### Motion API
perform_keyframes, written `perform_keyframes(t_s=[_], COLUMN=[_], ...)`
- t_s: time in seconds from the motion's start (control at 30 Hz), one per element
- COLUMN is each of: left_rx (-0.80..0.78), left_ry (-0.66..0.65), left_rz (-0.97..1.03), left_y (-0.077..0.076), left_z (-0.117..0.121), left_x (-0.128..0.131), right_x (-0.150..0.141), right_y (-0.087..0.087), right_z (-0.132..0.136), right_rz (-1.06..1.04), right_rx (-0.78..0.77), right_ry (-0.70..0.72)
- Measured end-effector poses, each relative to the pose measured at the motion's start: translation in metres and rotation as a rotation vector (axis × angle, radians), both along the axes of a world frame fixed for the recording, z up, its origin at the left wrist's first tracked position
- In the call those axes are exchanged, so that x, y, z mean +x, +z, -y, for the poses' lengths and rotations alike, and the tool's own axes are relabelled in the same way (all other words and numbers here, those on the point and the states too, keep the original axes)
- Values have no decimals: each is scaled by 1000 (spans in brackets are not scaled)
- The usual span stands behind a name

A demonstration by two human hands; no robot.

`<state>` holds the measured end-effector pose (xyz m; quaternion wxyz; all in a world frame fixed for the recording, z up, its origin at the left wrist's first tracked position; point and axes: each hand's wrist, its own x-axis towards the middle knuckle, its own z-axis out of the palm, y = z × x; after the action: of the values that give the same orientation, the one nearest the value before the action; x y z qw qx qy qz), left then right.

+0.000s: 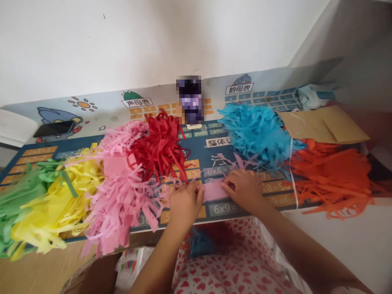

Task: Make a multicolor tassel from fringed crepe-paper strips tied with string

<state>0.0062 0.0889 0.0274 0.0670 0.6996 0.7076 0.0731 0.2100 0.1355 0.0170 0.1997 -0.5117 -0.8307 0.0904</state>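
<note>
Lilac-pink paper strip (pixel 212 190): laid by the front edge of the worktop (pixel 197 147), a bit right of the middle, flat band lengthwise, thin fringe poking out behind it.
Left hand (pixel 185 200): fingers curled, left end of the band pinched with the thumb, as far as can be seen.
Right hand (pixel 245 188): curled too, right end of the band gripped at the fingertips.
Red fringe bundle (pixel 162 147): piled left of the middle, loose strands dangled almost onto the left hand.
Pink fringe bundle (pixel 119 204): heaped just left of that hand, touched by the red stuff, spilled over the front edge.
Yellow fringe bundle (pixel 58 208): squashed between pink and green, also drooped over the front edge.
Green fringe bundle (pixel 18 204): dumped at the front left corner.
Blue fringe bundle (pixel 254 134): parked behind the right hand, so the way to the back edge is blocked there.
Orange fringe bundle (pixel 337 175): spread by the front right corner, partly overhanging.
Brown paper envelope (pixel 327 124): lapped over blue and orange.
White cord (pixel 292 171): draped between those two, down to the front edge.
Soft pack (pixel 317 96): tucked into the back right corner.
Black phone (pixel 55 128): left near the back left corner.
Pixelated object (pixel 192 102): stood at the back edge, can't be made out.
</note>
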Motion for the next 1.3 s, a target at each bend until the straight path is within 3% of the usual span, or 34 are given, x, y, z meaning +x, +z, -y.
perform_keyframes(t_s=[0.17, 0.27, 0.33, 0.4, 0.47, 0.53, 0.67, 0.73, 0.93, 1.07, 1.3], left_rx=[-26, 99, 239, 287, 220, 140, 65, 67, 186, 247, 165], left_ry=[-7, -40, -190, -486, -742, -828, -805, -784, -777, -773, -721], left_rz=[2, -8, -20, -39, -75, -114, -129, -131, -123, -4, 238], left_y=[1, 1, 1, 4, 8, 14, 26, 28, 14, 5, 7], left_z=[0, 1, 0, -4, -6, -6, 3, 7, 5, 1, -1], left_x=[0, -2, -7, -13, -20, -26, -30, -28, -28, -36, -49], right_x=[1, 0, -2, -2, 1, 9, 30, 36, 38, 39, 40], right_y=[0, 0, -1, 0, 2, 5, 9, 8, 6, 6, -1], right_z=[-1, 0, 1, 1, 2, 5, 11, 11, -5, -9, -7], right_rz=[2, 6, 17, 33, 25, -8, -11, 23, -32, -78, -79], right_rx=[-53, -24, 23, 65, 123, 207, 289, 293, 300, 249, 271], right_ry=[-8, -58, -105, -106, -64, 19, 392, 496, 447, 415, 386])
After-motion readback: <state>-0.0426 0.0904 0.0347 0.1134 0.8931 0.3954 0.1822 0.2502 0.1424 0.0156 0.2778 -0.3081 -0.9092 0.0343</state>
